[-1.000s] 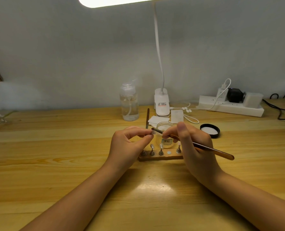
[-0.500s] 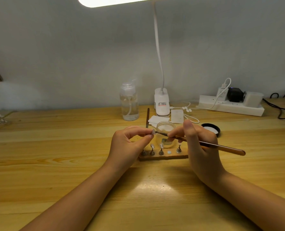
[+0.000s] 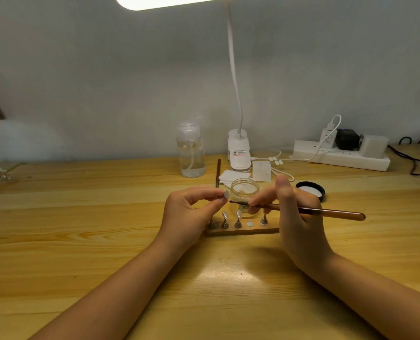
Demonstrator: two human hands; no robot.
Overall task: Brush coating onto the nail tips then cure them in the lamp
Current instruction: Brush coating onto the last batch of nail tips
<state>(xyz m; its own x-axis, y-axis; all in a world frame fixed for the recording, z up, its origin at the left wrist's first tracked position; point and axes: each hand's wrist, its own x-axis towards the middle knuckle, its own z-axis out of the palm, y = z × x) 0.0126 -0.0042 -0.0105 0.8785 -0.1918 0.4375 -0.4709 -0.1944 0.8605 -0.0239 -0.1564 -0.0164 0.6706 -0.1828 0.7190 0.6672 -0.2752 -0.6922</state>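
My left hand (image 3: pixel 189 212) pinches a small clear nail tip (image 3: pixel 225 194) between thumb and forefinger, held up over the table. My right hand (image 3: pixel 297 217) grips a brown-handled brush (image 3: pixel 309 211) like a pen; its dark bristle end (image 3: pixel 238 203) lies just right of and below the tip, a small gap apart. Beneath the hands a wooden holder strip (image 3: pixel 243 231) carries several metal stands, two of them with nail tips (image 3: pixel 225 214). An open clear jar (image 3: pixel 244 190) stands right behind the strip.
A black jar lid (image 3: pixel 310 190) lies to the right of the jar. Behind are a pump bottle (image 3: pixel 191 150), white pads (image 3: pixel 231 177), a second brush (image 3: pixel 218 173), a clip desk lamp (image 3: pixel 239 153) and a power strip (image 3: pixel 340 158) with cables.
My right hand has drawn the brush to the right, so its bristles left the nail tip. My left hand has held the tip almost still.
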